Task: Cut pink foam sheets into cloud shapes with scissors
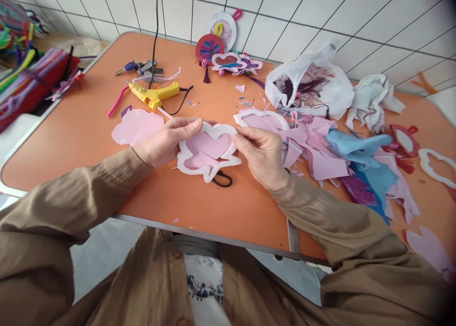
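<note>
Between my two hands is a pink foam cutout (210,146) with a thick white wavy border, held just above the orange table. My left hand (171,138) grips its upper left edge, thumb lying on top. The thumb and fingertips of my right hand (261,152) pinch the border at the upper right. Below the cutout, a black loop (223,178) shows, partly covered by it. Left of my left hand lies a plain pink cloud-shaped piece (137,126). Behind it rests a yellow glue gun (155,94) with its cord.
Pink scraps (320,150) and blue sheets (372,164) are heaped to the right. A white plastic bag (309,86) with dark tassels stands behind them. Finished-looking ornaments (228,62) lean near the tiled wall. Scissors and tools (138,68) lie at the back left, colourful bundles (32,83) farther left.
</note>
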Motion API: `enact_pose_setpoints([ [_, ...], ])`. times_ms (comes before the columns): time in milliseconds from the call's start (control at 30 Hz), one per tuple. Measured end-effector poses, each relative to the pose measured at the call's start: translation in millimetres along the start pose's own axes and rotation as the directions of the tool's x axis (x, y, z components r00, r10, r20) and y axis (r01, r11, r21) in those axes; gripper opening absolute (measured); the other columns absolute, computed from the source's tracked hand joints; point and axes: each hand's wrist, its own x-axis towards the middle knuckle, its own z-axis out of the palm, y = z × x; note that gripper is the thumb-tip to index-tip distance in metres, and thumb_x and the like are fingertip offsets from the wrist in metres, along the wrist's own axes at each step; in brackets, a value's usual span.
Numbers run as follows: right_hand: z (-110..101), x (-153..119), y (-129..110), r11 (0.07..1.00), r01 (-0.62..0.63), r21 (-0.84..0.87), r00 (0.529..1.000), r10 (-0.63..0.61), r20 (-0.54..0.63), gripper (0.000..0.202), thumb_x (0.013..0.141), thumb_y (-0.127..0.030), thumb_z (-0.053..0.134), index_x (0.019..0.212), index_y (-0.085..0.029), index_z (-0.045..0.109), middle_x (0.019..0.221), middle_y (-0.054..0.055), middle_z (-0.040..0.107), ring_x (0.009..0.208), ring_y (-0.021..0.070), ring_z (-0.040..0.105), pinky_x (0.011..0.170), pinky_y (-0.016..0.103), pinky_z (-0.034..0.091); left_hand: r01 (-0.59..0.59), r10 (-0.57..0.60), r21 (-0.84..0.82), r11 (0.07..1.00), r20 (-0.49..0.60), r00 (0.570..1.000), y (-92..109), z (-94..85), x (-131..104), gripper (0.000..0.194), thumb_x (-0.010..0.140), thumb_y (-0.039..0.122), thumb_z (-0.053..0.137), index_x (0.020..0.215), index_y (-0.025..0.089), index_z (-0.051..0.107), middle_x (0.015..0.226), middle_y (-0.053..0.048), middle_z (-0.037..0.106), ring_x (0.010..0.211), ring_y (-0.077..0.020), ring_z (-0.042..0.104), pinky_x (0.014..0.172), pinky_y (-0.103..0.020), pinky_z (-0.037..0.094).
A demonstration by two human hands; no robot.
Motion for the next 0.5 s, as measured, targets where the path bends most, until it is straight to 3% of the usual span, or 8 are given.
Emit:
enact_pose_setpoints([
  [100, 1.3, -0.9, -4.2, 0.999, -0.012, 0.029, 1.000, 0.013, -0.008, 0.013, 0.086, -0.037, 0.072, 0.081, -0.026, 0.077, 0.062, -0.002, 0.062, 0.057, 0.0150, 0.056, 0.053, 0.030, 0.050, 0.028, -0.028, 0.031, 0.999, -0.009, 1.000, -2.8, -0.9, 1.7, 0.045, 0.085, 0.058, 0.074, 0.086, 0.012, 0.075, 0.069, -0.007, 0.070, 0.057, -0.0210, 0.069, 0.049, -0.029, 0.051],
  [200, 1.5, -0.8, -6.7, 0.999, -0.021, 0.029, 1.000, 0.021, -0.002, 0.015, 0.087, -0.038, 0.072, 0.080, -0.026, 0.076, 0.062, -0.002, 0.062, 0.055, 0.0144, 0.054, 0.051, 0.030, 0.048, 0.040, -0.039, 0.016, 0.999, -0.029, 0.999, -5.6, -1.1, 2.9, 0.045, 0.090, 0.056, 0.070, 0.075, 0.014, 0.072, 0.064, -0.005, 0.066, 0.051, -0.0177, 0.065, 0.046, -0.028, 0.050],
  [400, 0.3, 0.8, -8.1, 0.999, -0.016, 0.030, 1.000, 0.015, 0.010, 0.014, 0.087, -0.038, 0.073, 0.083, -0.024, 0.077, 0.061, -0.002, 0.062, 0.054, 0.0137, 0.055, 0.050, 0.030, 0.050, 0.023, -0.022, -0.012, 1.000, 0.015, 1.000, -6.3, -2.7, 2.2, 0.048, 0.076, 0.063, 0.081, 0.072, 0.016, 0.073, 0.063, -0.006, 0.070, 0.049, -0.0156, 0.062, 0.044, -0.026, 0.049],
  [500, 1.0, 1.0, -9.1, 0.998, -0.017, 0.056, 1.000, 0.016, 0.017, 0.011, 0.087, -0.032, 0.071, 0.084, -0.024, 0.078, 0.061, -0.003, 0.064, 0.052, 0.0127, 0.057, 0.049, 0.029, 0.051, 0.008, -0.008, -0.002, 1.000, 0.051, 0.999, -1.3, -2.2, -0.2, 0.050, 0.076, 0.063, 0.081, 0.086, 0.014, 0.078, 0.066, -0.008, 0.072, 0.055, -0.0198, 0.066, 0.048, -0.029, 0.051],
])
